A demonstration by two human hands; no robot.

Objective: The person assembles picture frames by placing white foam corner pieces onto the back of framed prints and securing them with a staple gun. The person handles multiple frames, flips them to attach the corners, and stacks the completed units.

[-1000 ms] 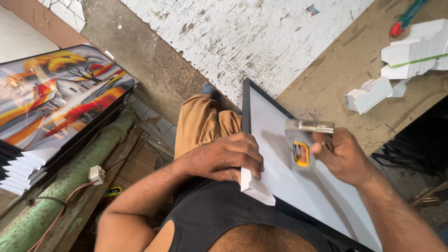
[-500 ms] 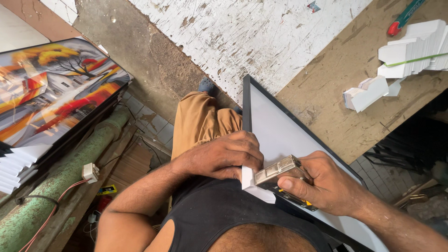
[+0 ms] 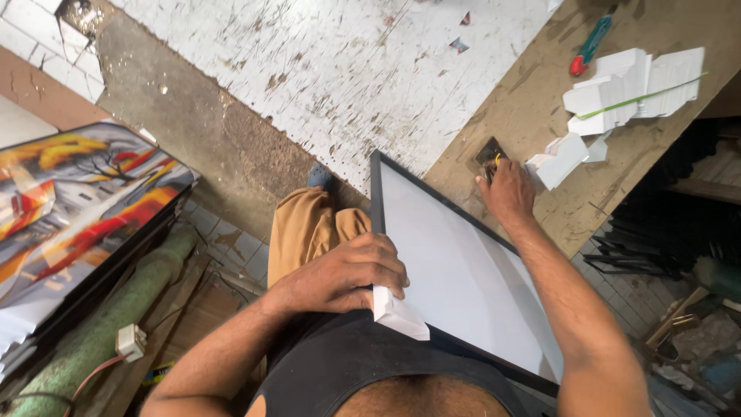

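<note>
My left hand [image 3: 340,274] clenched a white cardboard corner piece [image 3: 397,315], which stuck out under my fingertips [image 3: 386,270] against the black-framed white panel [image 3: 455,270]. My right hand [image 3: 505,193] rested on a small dark tool [image 3: 489,150] on the brown wooden bench [image 3: 532,93]; I couldn't tell whether those fingers gripped it.

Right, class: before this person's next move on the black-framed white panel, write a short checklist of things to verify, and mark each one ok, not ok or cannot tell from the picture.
1. Left hand steadies the framed panel at its near corner: ok.
2. White corner piece sits on that corner under the left hand: ok.
3. Right hand is on the small tool lying on the wooden bench: ok.
4. Tool firmly gripped: cannot tell, the fingers only cover it.
5. Spare white corner pieces within reach on the bench: ok.
6. Panel's far corners fitted: cannot tell.
</note>
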